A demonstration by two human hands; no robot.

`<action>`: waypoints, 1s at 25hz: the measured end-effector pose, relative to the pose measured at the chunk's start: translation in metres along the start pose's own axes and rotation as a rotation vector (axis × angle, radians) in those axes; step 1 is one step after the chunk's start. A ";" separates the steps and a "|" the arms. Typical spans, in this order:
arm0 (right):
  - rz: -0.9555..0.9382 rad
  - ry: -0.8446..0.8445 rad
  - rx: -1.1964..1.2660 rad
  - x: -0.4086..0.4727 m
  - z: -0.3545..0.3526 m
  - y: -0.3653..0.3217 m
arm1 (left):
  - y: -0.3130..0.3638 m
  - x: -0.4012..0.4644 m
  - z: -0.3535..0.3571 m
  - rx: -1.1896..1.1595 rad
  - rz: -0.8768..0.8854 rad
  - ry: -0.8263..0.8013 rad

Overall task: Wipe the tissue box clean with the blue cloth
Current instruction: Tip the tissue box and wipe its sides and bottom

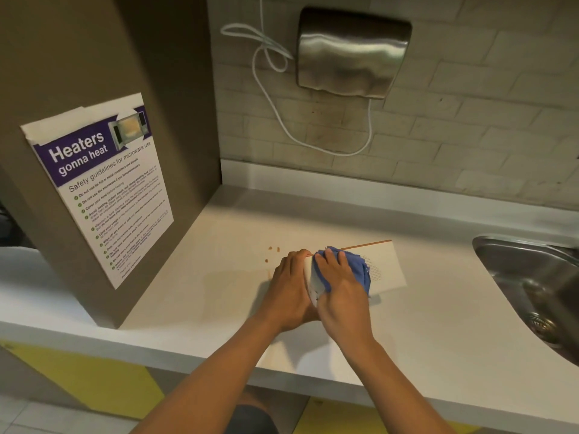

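We see a flat white cardboard tissue box (380, 267) on the pale counter (407, 333), left of the steel sink (532, 283). Our left hand (289, 288) grips its left end; our right hand (340, 286) presses a crumpled blue cloth (357, 266) onto it. Pushing hard might skid the light box toward the sink.

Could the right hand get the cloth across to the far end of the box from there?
Probably yes: the right hand presses the cloth on the box, whose top beyond lies bare, while the left hand steadies its near end.
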State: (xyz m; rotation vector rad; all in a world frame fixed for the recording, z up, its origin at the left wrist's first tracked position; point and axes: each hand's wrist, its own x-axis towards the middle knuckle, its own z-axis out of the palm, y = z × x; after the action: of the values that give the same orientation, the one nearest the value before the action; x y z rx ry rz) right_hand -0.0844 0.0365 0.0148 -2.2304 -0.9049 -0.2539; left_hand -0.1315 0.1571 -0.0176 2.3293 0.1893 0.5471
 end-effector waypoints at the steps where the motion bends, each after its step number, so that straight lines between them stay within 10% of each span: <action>1: -0.033 -0.012 -0.017 0.003 0.002 -0.004 | 0.000 0.001 0.000 0.018 0.008 0.002; 7: -0.255 -0.032 -0.143 -0.044 0.012 0.028 | -0.007 0.003 -0.001 -0.005 -0.040 -0.008; 25: -0.128 -0.026 -0.132 -0.059 0.006 0.015 | -0.011 0.009 0.000 -0.007 -0.054 -0.014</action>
State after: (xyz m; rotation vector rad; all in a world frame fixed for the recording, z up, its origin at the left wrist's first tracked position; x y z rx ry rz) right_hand -0.1184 0.0019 -0.0220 -2.3035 -1.0744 -0.3543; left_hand -0.1234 0.1680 -0.0221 2.3135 0.2430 0.5039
